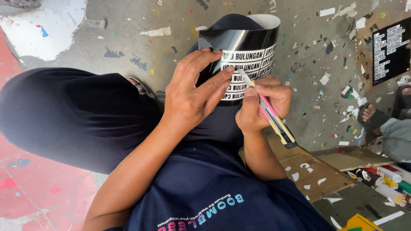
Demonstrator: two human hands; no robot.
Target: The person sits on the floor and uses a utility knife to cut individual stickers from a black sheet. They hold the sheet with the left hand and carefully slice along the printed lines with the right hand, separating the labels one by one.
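Observation:
A curled black vinyl sticker sheet (248,40) with rows of white lettering rests over my raised knee. My left hand (192,92) presses on the sheet, fingers spread, the index fingertip beside the blade. My right hand (261,107) grips a pink and yellow utility knife (274,119). Its blade tip (245,77) touches the lettered part of the sheet.
Scraps of cut sticker litter the grey concrete floor (299,55). A second black lettered sheet (389,51) lies on cardboard at the right, near another person's foot (369,113). A cardboard piece (317,171) and several small rolls (385,177) lie at lower right. Red tiles (25,179) lie left.

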